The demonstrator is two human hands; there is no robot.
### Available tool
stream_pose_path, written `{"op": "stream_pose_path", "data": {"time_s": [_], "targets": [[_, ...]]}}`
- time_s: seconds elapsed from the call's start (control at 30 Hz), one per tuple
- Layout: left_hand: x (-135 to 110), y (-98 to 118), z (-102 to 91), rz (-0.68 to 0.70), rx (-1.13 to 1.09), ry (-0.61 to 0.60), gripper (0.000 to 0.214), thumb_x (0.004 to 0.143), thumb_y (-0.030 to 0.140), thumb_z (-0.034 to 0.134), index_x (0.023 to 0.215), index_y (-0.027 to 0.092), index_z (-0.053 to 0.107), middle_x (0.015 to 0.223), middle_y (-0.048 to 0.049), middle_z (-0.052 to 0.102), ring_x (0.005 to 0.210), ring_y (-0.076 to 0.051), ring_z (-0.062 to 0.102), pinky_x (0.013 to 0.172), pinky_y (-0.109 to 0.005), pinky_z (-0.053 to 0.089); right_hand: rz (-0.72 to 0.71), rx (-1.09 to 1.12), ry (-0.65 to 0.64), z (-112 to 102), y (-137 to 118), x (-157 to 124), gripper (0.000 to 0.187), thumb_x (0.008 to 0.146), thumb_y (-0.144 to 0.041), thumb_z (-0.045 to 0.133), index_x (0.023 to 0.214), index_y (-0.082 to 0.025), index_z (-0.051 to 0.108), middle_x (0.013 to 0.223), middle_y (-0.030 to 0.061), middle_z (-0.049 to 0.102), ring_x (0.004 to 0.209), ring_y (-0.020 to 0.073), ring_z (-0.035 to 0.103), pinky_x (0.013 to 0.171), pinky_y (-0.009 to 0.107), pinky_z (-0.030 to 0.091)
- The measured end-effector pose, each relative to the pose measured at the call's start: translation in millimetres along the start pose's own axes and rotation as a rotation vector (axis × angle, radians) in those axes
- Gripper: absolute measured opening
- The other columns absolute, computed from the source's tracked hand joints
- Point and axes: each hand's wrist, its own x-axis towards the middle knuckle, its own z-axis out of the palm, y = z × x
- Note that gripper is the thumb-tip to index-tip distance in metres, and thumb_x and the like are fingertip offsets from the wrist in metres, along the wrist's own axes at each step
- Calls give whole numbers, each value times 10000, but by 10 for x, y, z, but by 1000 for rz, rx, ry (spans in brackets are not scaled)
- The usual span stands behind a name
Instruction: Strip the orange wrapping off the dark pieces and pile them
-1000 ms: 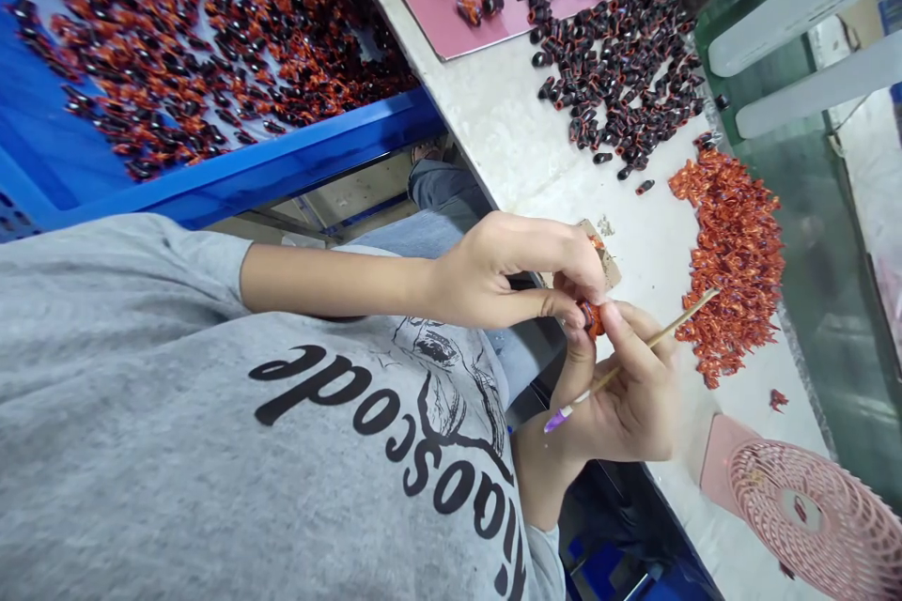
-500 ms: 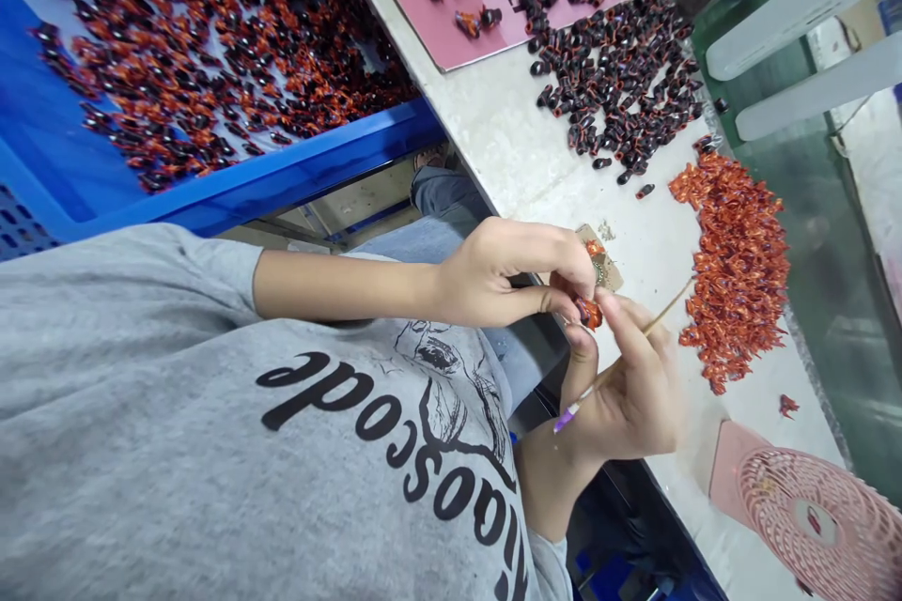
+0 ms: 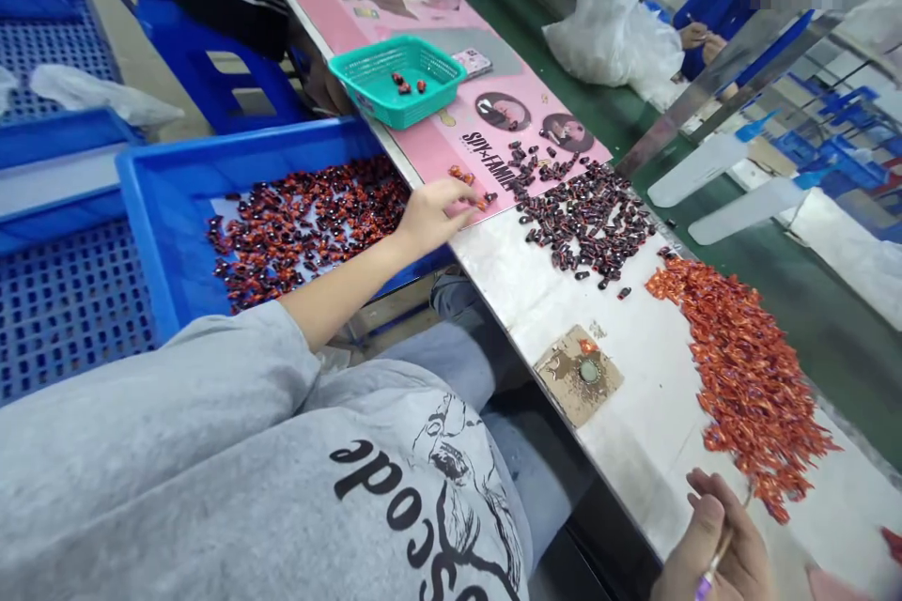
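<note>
My left hand [image 3: 433, 214] reaches out to the edge of the pink sheet [image 3: 429, 150]. Its fingers are stretched out, with the tips at a few small orange-and-black pieces [image 3: 481, 200]; I see nothing held in it. At the bottom right, my right hand [image 3: 719, 549] is closed round a thin stick with a purple end [image 3: 710, 577], next to the pile of orange wrappers [image 3: 747, 385]. A heap of small black pieces [image 3: 592, 225] lies between the two hands.
A blue crate [image 3: 155, 235] of orange-and-black pieces stands to the left of the bench. A brown card pad [image 3: 578, 376] lies at the bench edge. A teal basket [image 3: 405, 80] sits further along. Other people work at the far end, beside a white bag [image 3: 610, 28].
My hands have parted. The left one went from in front of my chest out to the pink sheet. The right one dropped low with the stick. My view swung upward along the bench.
</note>
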Motion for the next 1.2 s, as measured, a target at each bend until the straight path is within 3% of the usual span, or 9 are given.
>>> {"op": "stream_pose_path", "data": {"time_s": [0.13, 0.2, 0.33, 0.43, 0.53, 0.63, 0.83, 1.07, 1.2], "targets": [[259, -244, -169, -86, 170, 172, 267, 828, 484, 729, 812, 219, 703, 817, 40, 721, 822, -153, 514, 821, -330, 411, 3, -9, 7, -25, 98, 13, 380, 816, -502, 738, 996, -168, 756, 888, 86, 748, 811, 208, 704, 843, 378, 577], [333, -211, -195, -85, 111, 189, 302, 839, 522, 714, 746, 240, 660, 672, 87, 619, 783, -128, 408, 834, -312, 359, -12, -31, -19, -38, 117, 2, 381, 821, -520, 720, 947, -162, 750, 863, 87, 756, 800, 194, 714, 800, 341, 582], [418, -133, -235, -165, 96, 145, 382, 831, 520, 709, 642, 218, 572, 549, 39, 454, 721, -133, 307, 783, -335, 290, -27, -116, -8, -64, 142, -30, 414, 857, -549, 655, 943, -155, 746, 894, 110, 772, 820, 199, 740, 762, 324, 597], [493, -145, -267, -244, 229, 81, 299, 862, 427, 648, 674, 208, 570, 616, 23, 489, 735, -131, 371, 798, -335, 331, -9, -139, 24, -97, 172, -56, 433, 867, -550, 642, 988, -147, 742, 904, 120, 774, 828, 200, 744, 768, 324, 599], [583, -115, -254, -176, 348, 59, 198, 879, 362, 583, 784, 197, 640, 830, 11, 666, 849, -169, 472, 979, -378, 392, 27, -116, 38, -132, 202, -71, 467, 842, -566, 672, 1020, -139, 736, 893, 117, 769, 826, 201, 737, 802, 339, 592], [633, -23, -148, -89, 442, -93, 249, 890, 278, 516, 973, 121, 689, 1048, -72, 739, 951, -205, 550, 999, -414, 455, 55, -60, 43, -120, 208, -55, 499, 826, -571, 696, 1069, -136, 724, 910, 107, 754, 843, 195, 717, 856, 358, 578], [599, 211, 258, 48, 517, -473, 232, 836, 256, 660, 1024, 142, 735, 1047, -62, 760, 937, -178, 673, 877, -276, 503, 108, 43, 49, -6, 115, 25, 531, 799, -560, 741, 1126, -141, 725, 948, 99, 717, 889, 206, 696, 980, 423, 551], [421, 509, 596, 61, 640, -578, 266, 918, 238, 563, 1097, 95, 697, 1172, -173, 700, 1112, -302, 643, 900, -367, 496, 29, 1, 10, -23, 57, 21, 520, 807, -593, 706, 1064, -141, 716, 888, 88, 733, 837, 207, 702, 865, 393, 574], [374, 564, 637, 52, 666, -608, 257, 915, 119, 459, 991, 127, 704, 1081, -139, 709, 1061, -267, 625, 875, -346, 483, 33, -63, 10, -108, 97, -40, 499, 842, -597, 654, 1055, -149, 708, 885, 93, 747, 829, 203, 713, 841, 385, 572]]}}
